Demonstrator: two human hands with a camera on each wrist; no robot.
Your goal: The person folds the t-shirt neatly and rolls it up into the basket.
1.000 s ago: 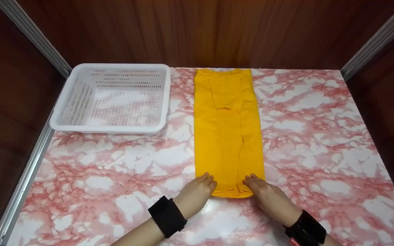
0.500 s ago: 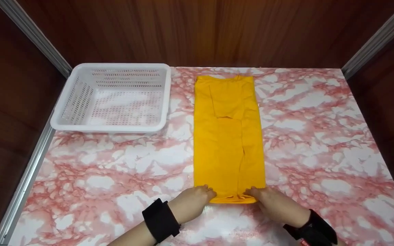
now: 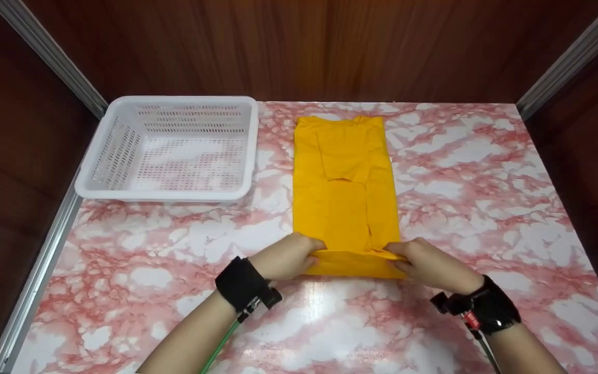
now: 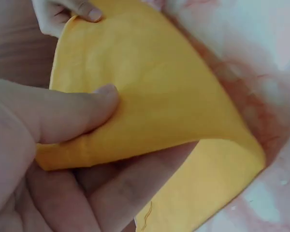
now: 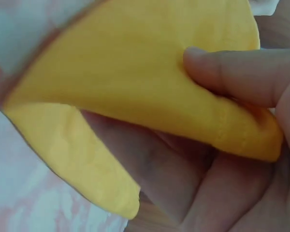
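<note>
A yellow garment (image 3: 345,208), folded into a long strip, lies lengthwise on the table with its near end lifted and bent back. My left hand (image 3: 288,255) pinches the left corner of that end; in the left wrist view the thumb (image 4: 82,108) presses on top and the fingers run underneath. On the other corner, my right hand (image 3: 429,262) holds the cloth (image 5: 150,72) the same way between thumb and fingers. Between the two hands the raised edge stretches nearly straight, and the cloth curves down below it to the table.
A white perforated plastic basket (image 3: 169,195) stands at the back left, with nothing inside. The table (image 3: 185,291) has a red-and-white marbled surface. Dark wood panels (image 3: 309,52) enclose the back and both sides. Both wrists wear black straps (image 3: 244,283).
Both hands were flat on the garment's near end, drew it slightly towards me, then gripped its corners. Now they have lifted that end and carried it away from me.
</note>
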